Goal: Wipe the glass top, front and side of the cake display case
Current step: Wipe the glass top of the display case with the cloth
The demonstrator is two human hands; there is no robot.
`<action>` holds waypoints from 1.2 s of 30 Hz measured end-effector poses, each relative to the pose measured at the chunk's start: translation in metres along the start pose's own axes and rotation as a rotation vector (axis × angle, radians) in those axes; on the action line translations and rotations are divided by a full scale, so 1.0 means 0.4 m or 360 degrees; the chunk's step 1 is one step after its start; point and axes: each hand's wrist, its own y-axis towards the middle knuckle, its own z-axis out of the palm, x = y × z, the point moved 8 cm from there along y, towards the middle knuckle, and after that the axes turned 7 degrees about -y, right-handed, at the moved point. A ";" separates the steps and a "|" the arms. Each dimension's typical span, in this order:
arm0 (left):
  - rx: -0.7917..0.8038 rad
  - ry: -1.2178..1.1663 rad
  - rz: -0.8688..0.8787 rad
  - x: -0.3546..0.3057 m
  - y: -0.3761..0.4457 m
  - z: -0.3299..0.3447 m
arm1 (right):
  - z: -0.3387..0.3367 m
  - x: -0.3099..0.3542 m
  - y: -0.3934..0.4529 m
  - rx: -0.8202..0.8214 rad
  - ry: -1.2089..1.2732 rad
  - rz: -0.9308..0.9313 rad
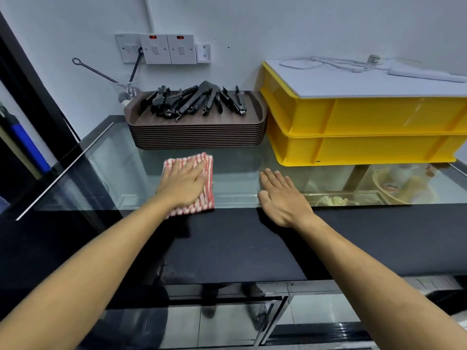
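Observation:
The display case's glass top (235, 180) stretches across the middle of the view, with a black band along its near edge. A red-and-white striped cloth (204, 195) lies folded on the glass. My left hand (183, 185) presses flat on the cloth with straight fingers. My right hand (280, 195) rests flat on the glass to the right of the cloth, fingers spread, holding nothing. The case's front glass (222, 324) shows below, near the bottom of the view.
A stack of brown trays (197, 133) loaded with several black tongs (194, 99) stands on the glass just behind the cloth. Two stacked yellow crates (366, 127) with a white board and a cable on top stand at the back right. Wall switches (166, 49) are behind.

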 end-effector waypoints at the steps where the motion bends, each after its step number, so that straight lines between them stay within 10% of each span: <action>1: -0.0016 -0.0022 -0.0029 -0.002 0.034 -0.006 | -0.001 0.001 -0.002 0.0002 -0.0001 0.0004; 12: 0.0134 0.0022 0.0505 -0.202 -0.322 0.099 | 0.002 -0.007 0.001 -0.0002 0.0036 0.0024; 19: -0.0039 0.0009 -0.0101 0.053 -0.064 -0.024 | 0.001 -0.004 0.001 -0.0020 0.0022 0.0030; 28: 0.0096 0.0022 0.0379 -0.230 -0.212 0.083 | 0.003 -0.002 -0.001 0.0014 0.0006 0.0037; 36: 0.0014 0.0061 0.0045 0.050 -0.178 0.001 | 0.005 -0.001 0.000 -0.0006 -0.0027 0.0039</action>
